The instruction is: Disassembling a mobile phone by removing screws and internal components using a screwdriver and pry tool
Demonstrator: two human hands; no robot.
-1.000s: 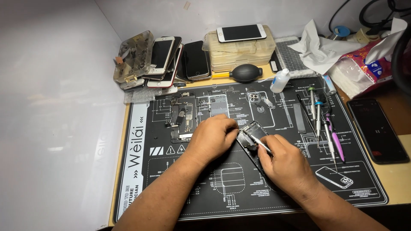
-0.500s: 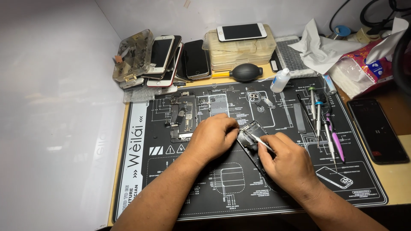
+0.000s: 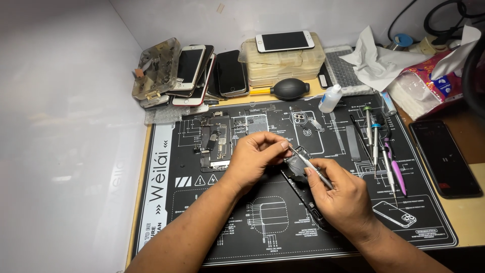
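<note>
On the black repair mat [image 3: 262, 237], near its middle, both hands meet over an opened phone body [image 3: 303, 189] that lies flat with its dark frame running toward the lower right. The left hand [image 3: 255, 156] comes in from the lower left and pinches a small dark component [image 3: 295, 163] between thumb and fingertips, holding it just above the upper end of the phone body. The right hand [image 3: 343, 197] is closed around a slim metal tool [image 3: 310, 164], gripped like a pen, whose tip touches that component close to the left fingertips; whether it is a screwdriver or tweezers is hard to tell from this view.

Left of the hands, a removed circuit board [image 3: 216, 144] lies on the mat. To the right, several screwdrivers [image 3: 376, 144] and a purple-handled tool [image 3: 396, 172] lie in a row, well apart from the hands. Beyond the mat's far edge sit a stack of phones [image 3: 202, 73], a black rubber air blower [image 3: 289, 89], a small white bottle [image 3: 331, 98] and a clear plastic box [image 3: 283, 65] with a white phone [image 3: 284, 41] on top. A dark phone [image 3: 444, 156] rests on the wooden table at the right.
</note>
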